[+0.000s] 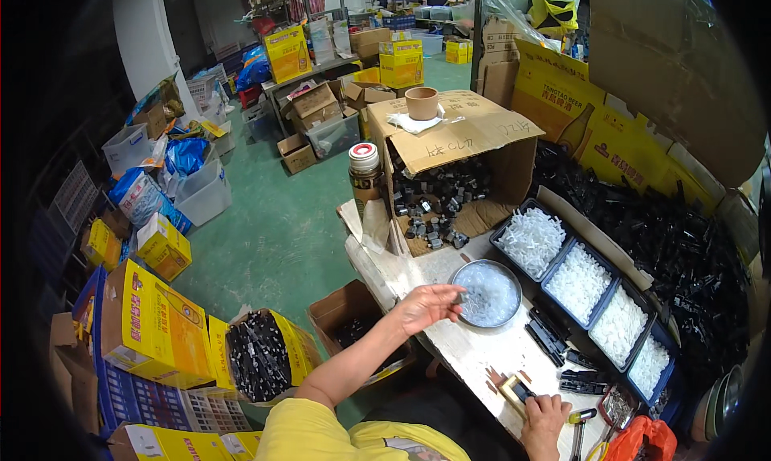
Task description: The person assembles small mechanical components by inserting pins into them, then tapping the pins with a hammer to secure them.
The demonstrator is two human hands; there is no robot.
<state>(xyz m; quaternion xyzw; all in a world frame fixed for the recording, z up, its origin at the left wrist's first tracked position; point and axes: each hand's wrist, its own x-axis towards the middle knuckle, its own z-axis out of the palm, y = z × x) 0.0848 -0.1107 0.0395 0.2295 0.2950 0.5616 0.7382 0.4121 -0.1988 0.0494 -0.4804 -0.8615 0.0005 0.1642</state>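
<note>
The left hand [428,304] reaches over the near rim of the round shallow metal dish [487,293] of small clear plastic pieces, fingers pinched together at the rim; what they hold I cannot tell. To do this well, pick one piece cleanly. Right of the dish and nearer the person, the right hand [544,417] presses, fingers curled, on a small tan block jig [511,389]; keep it steady.

Round dish [487,293] sits mid-worktop [466,352], left hand [426,306] at its left rim; row of compartment trays [590,296] runs along its right, heap of clips [675,244] beyond those. Open carton [458,152] stands behind the dish, cup [422,103] on its flap, flask [365,176] to its left. Right hand [544,417] rests at the worktop's near edge on a small block [514,390].
</note>
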